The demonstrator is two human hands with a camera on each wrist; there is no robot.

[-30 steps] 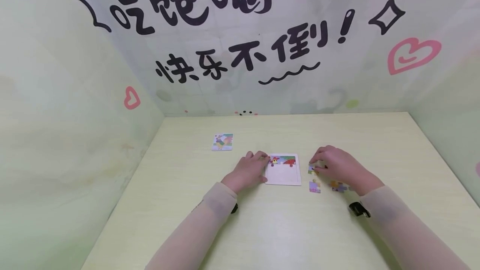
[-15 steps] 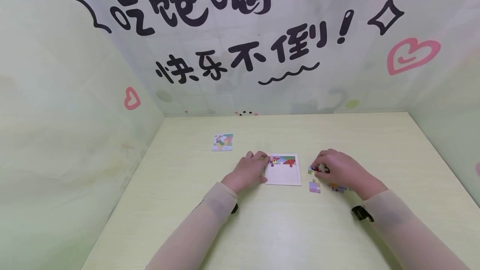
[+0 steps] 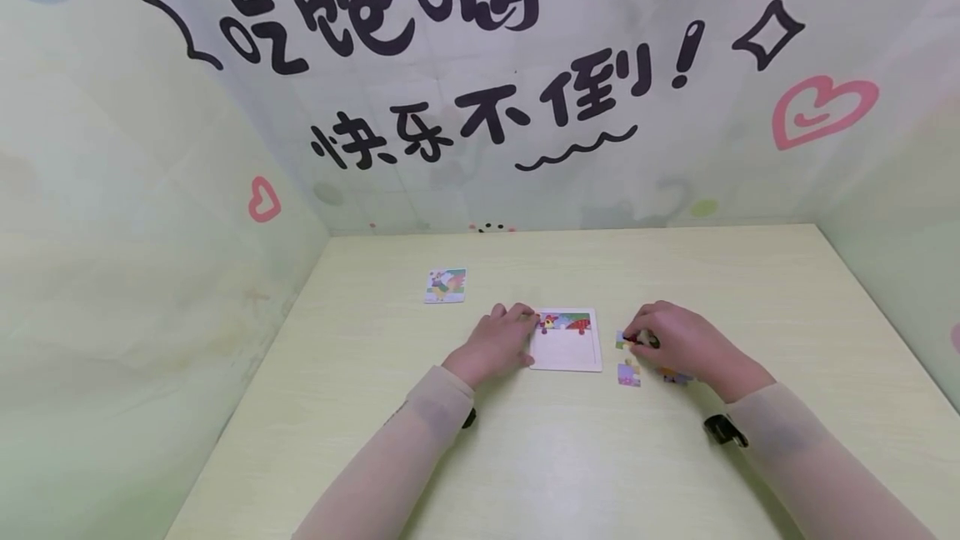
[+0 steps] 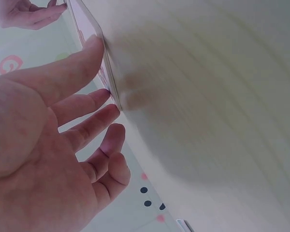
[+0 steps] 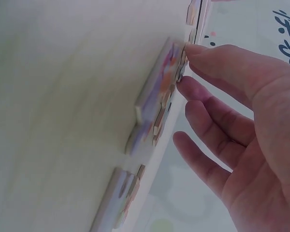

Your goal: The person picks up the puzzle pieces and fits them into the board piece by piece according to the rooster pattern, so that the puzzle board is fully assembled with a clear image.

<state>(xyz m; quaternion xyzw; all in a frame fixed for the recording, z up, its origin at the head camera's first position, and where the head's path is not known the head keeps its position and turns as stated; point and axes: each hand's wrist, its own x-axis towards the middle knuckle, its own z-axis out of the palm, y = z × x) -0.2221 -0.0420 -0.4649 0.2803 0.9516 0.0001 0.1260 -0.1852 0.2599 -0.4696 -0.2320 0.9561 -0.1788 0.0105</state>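
In the head view my left hand (image 3: 497, 344) rests at the left edge of a white puzzle tray (image 3: 562, 357). Its thumb and nearest fingertips touch the rim in the left wrist view, and the other fingers bend loosely. A strip of colourful jigsaw pieces (image 3: 562, 322) fills the tray's far end; the rest is bare white. Right of the tray, my right hand (image 3: 678, 342) pinches a small jigsaw piece (image 5: 181, 70) between thumb and index finger, low over the table. A green-yellow piece (image 3: 622, 340) lies by these fingertips, and a purple-orange one (image 3: 628, 375) lies nearer.
More jigsaw pieces (image 3: 675, 376) lie partly hidden under the right hand. A square picture card (image 3: 446, 285) is at the far left of the pale wooden table (image 3: 525, 457). Printed fabric walls (image 3: 480, 190) enclose the back and sides.
My right hand has shifted slightly right and towards me, and a dark red patch now shows at its fingertips. The left hand and tray have stayed in place.
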